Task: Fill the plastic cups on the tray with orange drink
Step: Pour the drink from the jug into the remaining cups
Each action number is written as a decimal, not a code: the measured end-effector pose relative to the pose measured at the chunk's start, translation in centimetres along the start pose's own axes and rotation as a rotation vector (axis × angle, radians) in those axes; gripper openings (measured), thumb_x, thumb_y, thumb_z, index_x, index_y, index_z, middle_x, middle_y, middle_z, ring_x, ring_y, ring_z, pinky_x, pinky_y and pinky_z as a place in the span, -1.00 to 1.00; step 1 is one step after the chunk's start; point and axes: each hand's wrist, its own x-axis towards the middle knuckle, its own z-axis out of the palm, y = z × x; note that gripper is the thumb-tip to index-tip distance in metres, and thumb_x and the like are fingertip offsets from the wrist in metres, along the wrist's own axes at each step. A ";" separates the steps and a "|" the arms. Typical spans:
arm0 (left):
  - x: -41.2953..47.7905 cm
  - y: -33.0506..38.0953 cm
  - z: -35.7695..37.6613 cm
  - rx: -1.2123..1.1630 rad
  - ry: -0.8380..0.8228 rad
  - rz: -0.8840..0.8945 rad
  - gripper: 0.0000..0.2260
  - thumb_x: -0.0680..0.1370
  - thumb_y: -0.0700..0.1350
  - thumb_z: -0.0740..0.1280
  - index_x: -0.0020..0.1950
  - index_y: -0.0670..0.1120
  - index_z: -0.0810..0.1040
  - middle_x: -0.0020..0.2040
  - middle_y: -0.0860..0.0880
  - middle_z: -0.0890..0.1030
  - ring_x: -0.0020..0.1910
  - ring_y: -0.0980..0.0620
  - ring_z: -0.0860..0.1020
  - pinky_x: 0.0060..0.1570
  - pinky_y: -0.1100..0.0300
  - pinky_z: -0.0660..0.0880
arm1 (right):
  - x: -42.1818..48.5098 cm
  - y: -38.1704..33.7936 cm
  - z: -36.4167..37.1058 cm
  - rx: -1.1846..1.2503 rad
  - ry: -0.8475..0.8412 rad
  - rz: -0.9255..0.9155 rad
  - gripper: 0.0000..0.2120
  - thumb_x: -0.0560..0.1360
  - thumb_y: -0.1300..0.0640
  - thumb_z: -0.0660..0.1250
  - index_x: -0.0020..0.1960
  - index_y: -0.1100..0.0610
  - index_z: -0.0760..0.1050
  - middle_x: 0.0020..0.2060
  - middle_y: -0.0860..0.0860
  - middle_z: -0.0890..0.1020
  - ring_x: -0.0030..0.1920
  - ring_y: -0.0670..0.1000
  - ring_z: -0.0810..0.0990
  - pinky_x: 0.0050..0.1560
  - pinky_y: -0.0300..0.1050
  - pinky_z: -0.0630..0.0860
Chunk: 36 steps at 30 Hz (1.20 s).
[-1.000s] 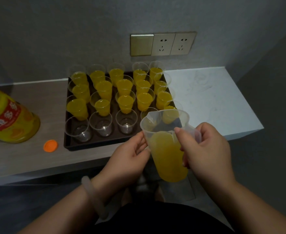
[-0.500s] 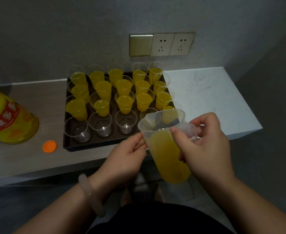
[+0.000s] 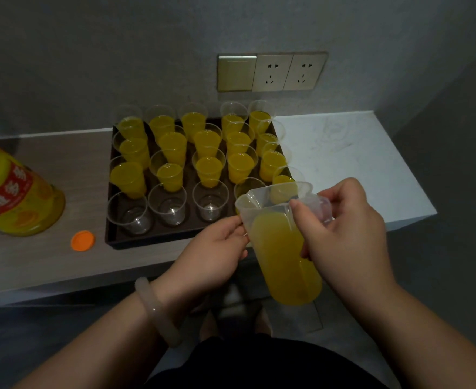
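Right hand (image 3: 349,234) grips the handle of the clear plastic jug of orange drink (image 3: 281,262); left hand (image 3: 217,248) pinches its wall, presumably to steady it. Jug hangs off the desk (image 3: 48,262) edge, near the dark tray (image 3: 147,241); three front-row clear cups (image 3: 168,204) empty.

Dark brown tray (image 3: 149,240); clear cups (image 3: 172,175) of orange-yellow drink; orange bottle cap (image 3: 82,240); red-labelled yellow bottle (image 3: 12,192).
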 end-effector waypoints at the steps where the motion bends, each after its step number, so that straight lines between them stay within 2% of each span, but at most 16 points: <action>1: 0.0 0.1 0.0 0.007 -0.004 -0.003 -0.58 0.59 -0.35 0.04 0.17 0.08 0.52 0.13 0.16 0.64 0.21 0.12 0.55 0.15 0.16 0.38 | 0.1 0.0 0.0 -0.002 0.002 -0.004 -0.74 0.46 -0.10 0.38 -0.08 0.00 0.34 -0.33 -0.04 0.57 -0.45 -0.10 0.59 -0.49 -0.19 0.54; 3: 0.1 0.1 0.1 0.024 -0.008 -0.020 -0.61 0.59 -0.32 0.06 0.19 0.08 0.51 0.13 0.17 0.63 0.23 0.06 0.53 0.16 0.15 0.37 | 0.3 -0.1 0.0 -0.009 0.004 -0.010 -0.74 0.46 -0.09 0.39 -0.08 0.00 0.35 -0.31 -0.05 0.57 -0.45 -0.09 0.58 -0.48 -0.17 0.55; 6: 0.1 0.1 0.0 0.038 0.004 -0.050 -0.63 0.61 -0.28 0.09 0.28 0.07 0.48 0.14 0.20 0.62 0.20 0.20 0.53 0.24 0.17 0.40 | 0.8 -0.3 0.0 -0.028 0.002 -0.020 -0.74 0.45 -0.10 0.39 -0.10 -0.02 0.34 -0.30 -0.06 0.56 -0.40 -0.09 0.59 -0.46 -0.21 0.52; 11: -0.1 0.5 -0.3 -0.067 0.079 -0.131 -0.59 0.62 -0.30 0.09 0.46 -0.08 0.33 0.33 -0.01 0.51 0.27 0.12 0.48 0.21 0.23 0.45 | 1.4 -0.5 -0.1 -0.035 -0.004 -0.025 -0.74 0.45 -0.10 0.40 -0.13 -0.02 0.35 -0.29 -0.08 0.55 -0.37 -0.07 0.59 -0.43 -0.18 0.53; 16: -0.4 1.0 -0.4 -0.191 0.068 -0.174 -0.58 0.61 -0.36 0.05 0.45 -0.16 0.32 0.32 -0.09 0.52 0.26 0.06 0.51 0.16 0.24 0.46 | 1.7 -0.5 -0.3 -0.065 -0.013 -0.033 -0.75 0.45 -0.09 0.40 -0.12 -0.01 0.36 -0.30 -0.08 0.54 -0.38 -0.08 0.59 -0.41 -0.14 0.56; 28: -0.2 1.0 -0.4 -0.241 0.077 -0.214 -0.55 0.58 -0.41 0.03 0.46 -0.19 0.29 0.32 -0.14 0.51 0.26 0.02 0.51 0.14 0.22 0.47 | 2.7 -1.1 -0.3 -0.095 -0.029 -0.013 -0.75 0.44 -0.09 0.40 -0.17 0.01 0.37 -0.34 -0.04 0.54 -0.41 -0.02 0.58 -0.38 0.05 0.60; 36: 0.2 1.2 -0.3 -0.235 0.070 -0.221 -0.55 0.58 -0.41 0.02 0.47 -0.19 0.28 0.33 -0.15 0.49 0.28 0.00 0.50 0.12 0.24 0.47 | 3.3 -1.3 -0.3 -0.107 -0.047 -0.021 -0.75 0.44 -0.08 0.40 -0.19 -0.03 0.35 -0.34 -0.03 0.55 -0.39 -0.02 0.58 -0.36 0.00 0.60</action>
